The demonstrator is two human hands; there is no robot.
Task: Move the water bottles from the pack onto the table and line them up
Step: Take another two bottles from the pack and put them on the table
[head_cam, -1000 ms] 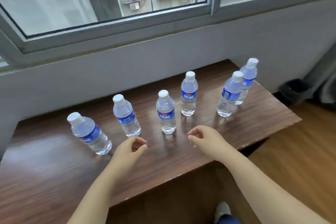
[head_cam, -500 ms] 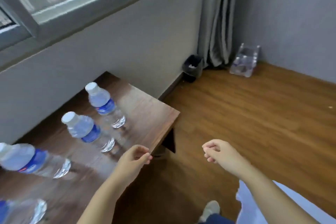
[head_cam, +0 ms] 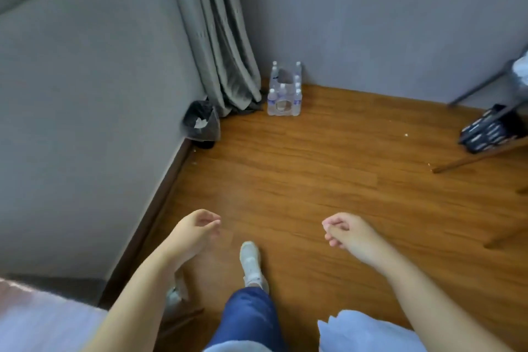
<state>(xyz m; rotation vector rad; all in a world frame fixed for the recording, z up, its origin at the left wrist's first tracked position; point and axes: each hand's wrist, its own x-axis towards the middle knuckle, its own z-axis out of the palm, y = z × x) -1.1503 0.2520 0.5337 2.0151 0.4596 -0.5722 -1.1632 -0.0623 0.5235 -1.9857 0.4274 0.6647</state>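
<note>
The wooden floor fills most of the view, and the grey wall runs along its left side to the far corner. A grey curtain hangs down in that corner, with its lower end touching the floor. Just to the right of the curtain, against the far wall, stands the pack of water bottles, still in its clear wrap and with some bottles remaining inside. A small black bin stands by the left wall, near the curtain. At the right edge a dark bag lies beside some thin furniture legs. One white shoe steps forward on the bare floor between the 2 hands. The left hand has loosely curled fingers and holds nothing. The right hand is also loosely curled and holds nothing. Both hands are well apart from the pack.
</note>
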